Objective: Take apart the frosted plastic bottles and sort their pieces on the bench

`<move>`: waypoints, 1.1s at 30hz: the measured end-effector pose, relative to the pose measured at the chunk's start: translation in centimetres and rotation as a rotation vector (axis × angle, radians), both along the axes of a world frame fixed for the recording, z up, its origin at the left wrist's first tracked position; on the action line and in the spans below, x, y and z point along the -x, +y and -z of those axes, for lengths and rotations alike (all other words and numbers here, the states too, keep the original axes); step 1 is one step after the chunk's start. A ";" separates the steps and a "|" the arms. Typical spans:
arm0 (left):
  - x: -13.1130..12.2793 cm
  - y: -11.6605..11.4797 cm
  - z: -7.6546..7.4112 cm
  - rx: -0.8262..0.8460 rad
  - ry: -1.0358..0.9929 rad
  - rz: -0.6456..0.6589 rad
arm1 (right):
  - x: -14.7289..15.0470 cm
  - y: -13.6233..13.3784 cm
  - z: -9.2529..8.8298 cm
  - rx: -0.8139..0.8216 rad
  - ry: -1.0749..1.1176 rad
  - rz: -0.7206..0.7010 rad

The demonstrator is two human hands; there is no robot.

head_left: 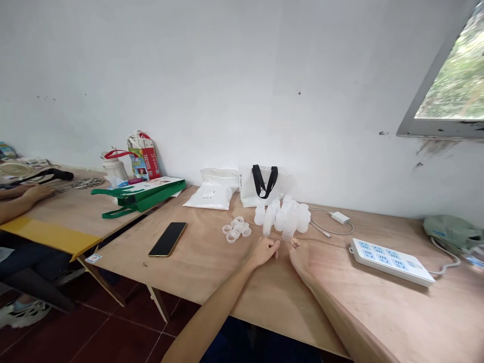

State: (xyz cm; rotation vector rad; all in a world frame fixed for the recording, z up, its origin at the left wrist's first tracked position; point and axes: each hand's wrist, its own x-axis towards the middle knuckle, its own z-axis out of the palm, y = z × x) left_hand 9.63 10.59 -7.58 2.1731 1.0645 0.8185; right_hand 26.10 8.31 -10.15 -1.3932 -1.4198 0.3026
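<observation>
My left hand (264, 250) and my right hand (298, 253) rest on the wooden table (212, 267), both curled into loose fists, close together with knuckles nearly touching. Whether anything is inside either fist is hidden. Just beyond them stands a cluster of several small clear plastic bottles (283, 217). To the left of the bottles lies a small pile of clear ring-shaped caps (236, 229).
A black phone (167, 239) lies to the left. A white power strip (391, 260) and charger (339, 217) lie to the right. White bags (215, 189) lean against the wall. Another person's arm (22, 199) rests on the neighbouring table beside a green bag (139, 196).
</observation>
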 end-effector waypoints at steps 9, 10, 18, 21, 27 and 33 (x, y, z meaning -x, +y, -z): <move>0.0 0.2 0.3 0.001 -0.029 -0.009 | 0.4 -0.2 -0.8 -0.112 -0.017 -0.144; 0.0 0.2 0.4 0.009 -0.030 -0.011 | 0.4 -0.2 -0.7 -0.135 0.005 -0.156; 0.1 0.0 0.1 0.018 -0.010 0.005 | 0.2 -0.1 0.0 -0.153 0.114 -0.067; 0.1 0.0 0.0 0.029 -0.006 0.010 | 0.6 -0.4 -0.1 -0.118 0.096 -0.077; 0.2 -0.2 0.1 0.061 -0.092 0.009 | 0.8 -0.7 -0.4 -0.051 0.078 -0.150; -0.1 -0.6 -0.5 0.461 -0.565 0.221 | 1.0 -0.9 -1.1 0.048 0.249 -0.364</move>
